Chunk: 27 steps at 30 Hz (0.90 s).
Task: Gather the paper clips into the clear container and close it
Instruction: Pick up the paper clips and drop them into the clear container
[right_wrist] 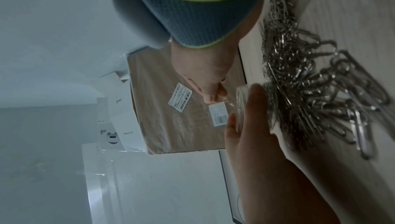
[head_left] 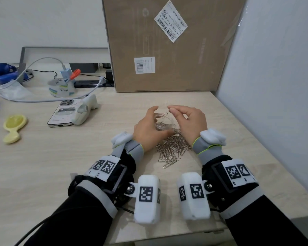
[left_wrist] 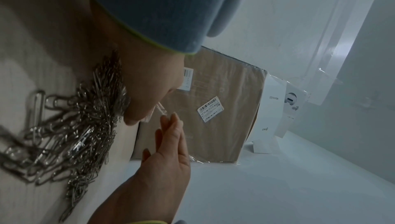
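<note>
Nearest the body, both forearms lie forward over the pale wooden table (head_left: 43, 157). Between the wrists sits the loose heap of paper clips (head_left: 172, 148), well short of being gathered.

Just beyond the heap stands the clear container (head_left: 164, 124), upright and open-topped, a few clips already in its base. The left hand (head_left: 147, 127) curls round its left wall, thumb toward the heap, fingers on the far side. The right hand (head_left: 188, 119) hovers over the mouth, thumb and forefinger pinched together; a single clip (head_left: 165, 114) hangs just below the fingertips, above the rim (the head view cannot settle whether the pinch actually holds it).

The right wrist view adds the left thumb (right_wrist: 256, 102) pressed flat to the container's wall (right_wrist: 241, 102), with the heap (right_wrist: 310, 92) directly behind. The left wrist view shows straight left fingers (left_wrist: 171, 134) beside the right hand (left_wrist: 149, 92); the pinch itself is blurred.

Farthest back, a cardboard box (head_left: 171, 45) stands against the wall; a phone (head_left: 64, 112) lies off left.
</note>
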Motion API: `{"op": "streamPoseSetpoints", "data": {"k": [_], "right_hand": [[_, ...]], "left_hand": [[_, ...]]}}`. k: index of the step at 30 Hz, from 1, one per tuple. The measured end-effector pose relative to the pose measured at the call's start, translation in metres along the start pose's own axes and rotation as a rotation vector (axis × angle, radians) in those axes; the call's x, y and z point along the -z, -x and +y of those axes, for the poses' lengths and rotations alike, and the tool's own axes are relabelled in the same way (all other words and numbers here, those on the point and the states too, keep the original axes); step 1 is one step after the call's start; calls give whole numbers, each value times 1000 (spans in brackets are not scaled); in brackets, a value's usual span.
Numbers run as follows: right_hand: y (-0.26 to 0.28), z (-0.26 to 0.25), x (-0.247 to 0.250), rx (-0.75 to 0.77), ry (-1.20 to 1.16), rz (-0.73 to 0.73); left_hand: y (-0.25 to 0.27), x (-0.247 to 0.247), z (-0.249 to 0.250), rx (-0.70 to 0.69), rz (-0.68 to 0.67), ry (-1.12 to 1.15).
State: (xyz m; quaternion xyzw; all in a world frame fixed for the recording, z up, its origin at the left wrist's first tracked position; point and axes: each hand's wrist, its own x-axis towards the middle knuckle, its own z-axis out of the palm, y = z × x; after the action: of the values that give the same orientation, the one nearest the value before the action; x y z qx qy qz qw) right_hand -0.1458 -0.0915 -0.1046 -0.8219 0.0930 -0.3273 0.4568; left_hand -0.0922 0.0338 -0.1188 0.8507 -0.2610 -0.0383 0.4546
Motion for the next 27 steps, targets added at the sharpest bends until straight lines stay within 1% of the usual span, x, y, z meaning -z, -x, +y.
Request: {"op": "streamPoseSetpoints", "data": {"k": [3, 5, 10, 15, 22, 27], "right_hand": [[-3, 4, 7, -33, 138, 4], [-4, 9, 11, -90, 250, -40], [1, 11, 19, -203, 448, -235], [4, 4, 19, -150, 553, -425], [3, 9, 15, -125, 527, -415], [0, 11, 15, -86, 492, -299]], "left_hand": [[-3, 2, -2, 46, 74, -3], [-4, 3, -3, 63, 119, -14], [-6, 2, -5, 67, 157, -21], [-7, 1, -7, 62, 156, -17], [-9, 0, -9, 55, 140, -24], [-9, 0, -9, 51, 132, -23]]}}
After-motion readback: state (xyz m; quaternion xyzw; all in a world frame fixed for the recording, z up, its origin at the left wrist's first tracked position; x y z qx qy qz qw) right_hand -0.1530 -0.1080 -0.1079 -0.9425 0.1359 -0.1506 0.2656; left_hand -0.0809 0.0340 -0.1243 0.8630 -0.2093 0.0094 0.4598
